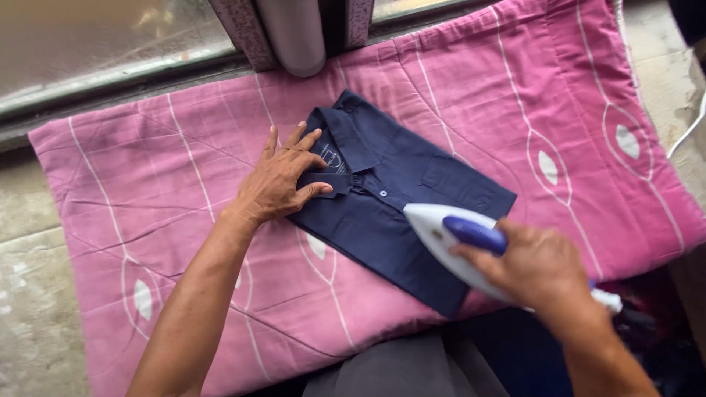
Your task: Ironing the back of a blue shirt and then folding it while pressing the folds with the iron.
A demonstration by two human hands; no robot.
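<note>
A folded navy shirt (390,213) lies in the middle of the pink quilted cloth (515,95), set at a slant, collar end up toward the window ledge (110,81), lower edge down toward the person. The left hand (283,180) is flat on it, palm down, fingers spread wide and gripping nothing. It presses on the collar corner, with the thumb lying across the placket just below the collar and the heel of the hand over the shirt's left edge on the pink cloth. So the shirt stretches away to the right and downward from that hand.

Over on the other side, the right hand (533,265) is wrapped tight around the blue handle (474,234) of a white iron (441,239). The iron's pointed nose faces up-left and sits on the lower right part of the shirt, below the chest pocket (460,180). The two hands are well apart, with the buttoned front of the shirt between them.

The pink cloth carries white curved lines and white oval shapes. It covers a pale stone surface (29,294). A thin white cord (691,125) trails at the far right edge. A grey cylinder (290,33) hangs down at the top, above the collar.
</note>
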